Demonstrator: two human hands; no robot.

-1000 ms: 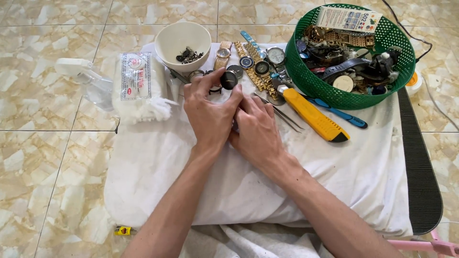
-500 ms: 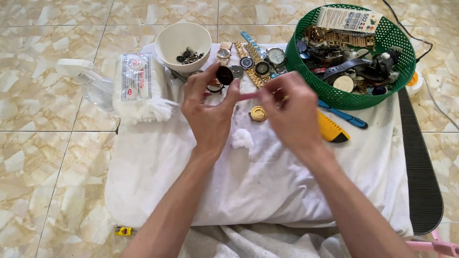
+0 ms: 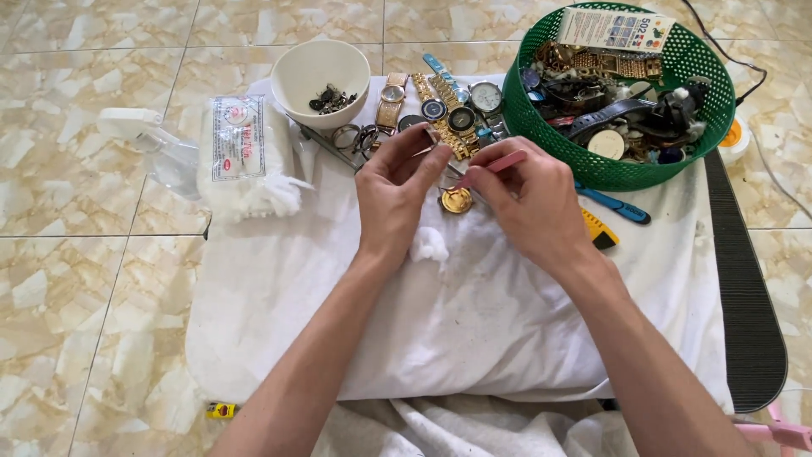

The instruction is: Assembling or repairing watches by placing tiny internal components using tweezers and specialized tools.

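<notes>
A floor [image 3: 76, 279] of glossy beige and cream marbled tiles, split by thin grey grout lines, fills the view. On it lies a low pad covered by a white cloth [image 3: 474, 330], creased and faintly stained, reaching from the middle to the near edge. A black ribbed mat [image 3: 748, 296] runs along the pad's right side. A dark cable [image 3: 782, 182] curls over the tiles at far right. Light is bright, even daylight with soft shadows. No walls or windows are in view.
</notes>
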